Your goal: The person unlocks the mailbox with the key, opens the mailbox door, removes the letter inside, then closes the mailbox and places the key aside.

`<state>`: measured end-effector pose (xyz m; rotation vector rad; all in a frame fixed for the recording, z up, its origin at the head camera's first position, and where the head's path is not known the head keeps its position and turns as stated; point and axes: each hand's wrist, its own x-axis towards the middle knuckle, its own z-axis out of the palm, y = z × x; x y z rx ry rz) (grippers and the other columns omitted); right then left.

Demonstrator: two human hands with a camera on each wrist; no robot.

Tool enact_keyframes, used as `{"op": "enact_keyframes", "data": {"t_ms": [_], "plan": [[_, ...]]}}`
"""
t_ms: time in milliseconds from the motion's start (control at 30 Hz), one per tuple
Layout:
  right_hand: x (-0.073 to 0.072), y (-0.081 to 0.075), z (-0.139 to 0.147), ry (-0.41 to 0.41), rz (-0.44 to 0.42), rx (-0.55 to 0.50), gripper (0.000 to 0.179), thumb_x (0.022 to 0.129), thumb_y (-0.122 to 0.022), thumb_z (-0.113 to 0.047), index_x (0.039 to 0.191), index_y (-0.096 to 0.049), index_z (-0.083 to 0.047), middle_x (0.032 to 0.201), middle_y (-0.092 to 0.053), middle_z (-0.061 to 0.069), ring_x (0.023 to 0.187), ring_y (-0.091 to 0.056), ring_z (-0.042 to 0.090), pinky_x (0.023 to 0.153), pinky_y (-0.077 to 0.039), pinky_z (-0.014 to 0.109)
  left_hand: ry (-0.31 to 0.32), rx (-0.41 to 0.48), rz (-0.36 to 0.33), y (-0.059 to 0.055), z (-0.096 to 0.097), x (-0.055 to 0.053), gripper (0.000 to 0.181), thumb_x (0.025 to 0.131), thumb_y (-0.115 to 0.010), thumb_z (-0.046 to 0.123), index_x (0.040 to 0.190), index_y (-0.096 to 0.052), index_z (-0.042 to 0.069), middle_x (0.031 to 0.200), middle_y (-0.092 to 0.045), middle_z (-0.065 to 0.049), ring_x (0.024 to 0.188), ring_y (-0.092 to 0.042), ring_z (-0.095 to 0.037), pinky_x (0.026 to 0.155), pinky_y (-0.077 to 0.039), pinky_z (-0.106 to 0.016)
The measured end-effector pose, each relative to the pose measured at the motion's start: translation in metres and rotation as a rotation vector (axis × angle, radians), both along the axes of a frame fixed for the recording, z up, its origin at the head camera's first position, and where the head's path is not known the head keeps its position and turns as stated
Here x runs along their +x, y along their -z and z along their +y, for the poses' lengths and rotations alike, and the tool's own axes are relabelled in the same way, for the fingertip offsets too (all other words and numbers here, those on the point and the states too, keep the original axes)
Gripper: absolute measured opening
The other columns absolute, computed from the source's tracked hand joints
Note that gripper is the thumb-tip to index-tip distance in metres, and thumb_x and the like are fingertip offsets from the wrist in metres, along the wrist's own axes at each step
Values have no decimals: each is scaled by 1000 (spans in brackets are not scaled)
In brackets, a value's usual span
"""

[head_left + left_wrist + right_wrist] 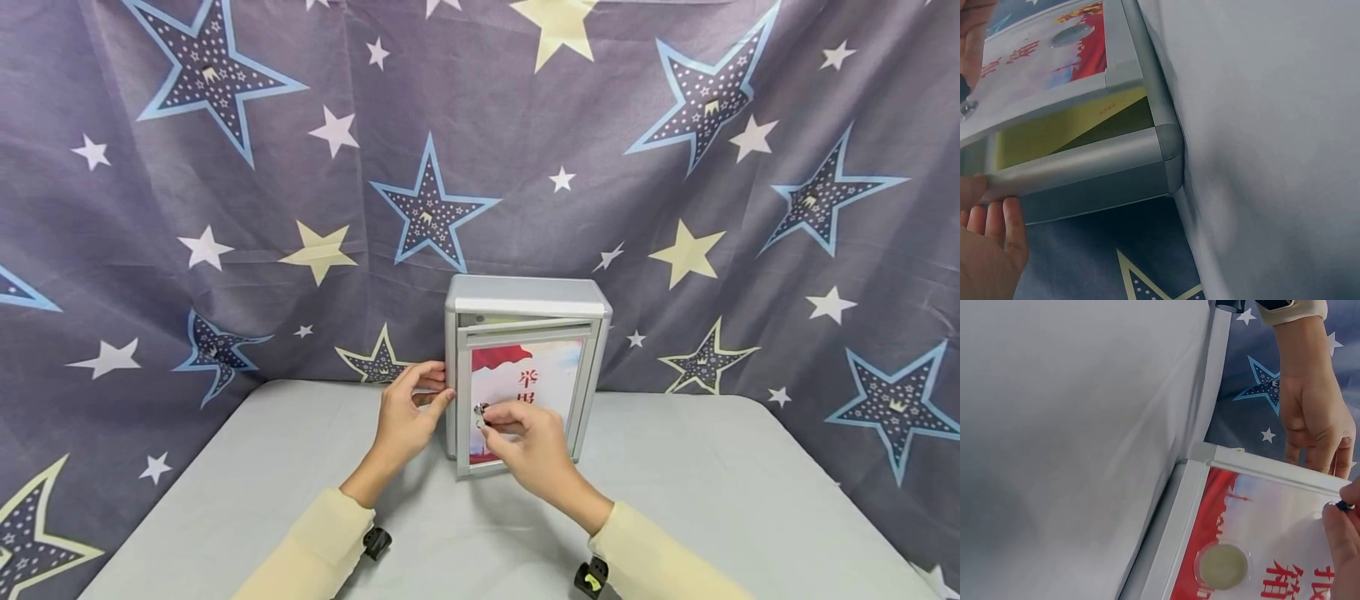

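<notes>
Our left hand [401,417] grips the left edge of the upright silver metal box [525,290] — dead ahead on the pale grey table [225,492], long axis vertical. Its silver-framed poster door [558,383] is ajar at left — we pinch a small dark-headed key [1344,505] there, right hand [538,450] in front. Red characters 举, 箱 readable.

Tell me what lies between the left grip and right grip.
Head view shows, from left grip to right grip: the left side of the report box, then the left edge of its ajar door with the lock.
</notes>
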<state>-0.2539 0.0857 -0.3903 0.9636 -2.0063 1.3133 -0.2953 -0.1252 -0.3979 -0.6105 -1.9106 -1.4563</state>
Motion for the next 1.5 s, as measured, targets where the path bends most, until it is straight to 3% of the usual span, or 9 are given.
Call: {"op": "enact_keyframes", "data": {"t_ms": [267,433,700,900,1100,1500], "plan": [[3,-2,13,-95,26,24,18,81,-79,10,96,-74,1,94,-76,10,82,-76,20,75,-64,30,2,3,-10,0,0,0,36,86,-79,-5,119,-68,0,106,-67,-11,92,-70,-24,78,-64,-44],[8,-3,18,-120,59,42,21,81,-78,12,97,-73,-2,96,-75,9,82,-75,22,75,-64,31,5,7,-1,0,0,-1,37,85,-80,-5,119,-68,2,106,-67,-11,92,-70,-25,77,-64,-34],[16,-3,29,-121,142,67,23,82,-78,9,98,-73,-7,99,-75,8,80,-76,17,59,-61,24,31,24,15,2,1,-3,38,85,-80,-6,120,-68,1,107,-67,-14,92,-70,-29,77,-63,-31],[19,-3,39,-175,122,79,24,82,-77,10,98,-73,-6,99,-75,8,83,-75,16,66,-64,32,19,18,12,2,1,-1,38,85,-79,-7,120,-68,1,107,-67,-12,92,-70,-25,77,-63,-31],[18,-4,53,-225,115,89,25,81,-75,11,98,-73,-7,99,-75,9,80,-75,19,63,-64,31,26,16,14,3,2,-1,39,84,-79,-8,120,-68,1,108,-67,-12,92,-70,-25,77,-64,-42],[20,-8,75,-363,120,65,34,74,-74,21,94,-72,-5,96,-74,15,80,-74,19,65,-64,31,13,9,-9,1,2,1,38,85,-79,-6,120,-68,2,109,-67,-10,93,-69,-24,78,-64,-42]]}}
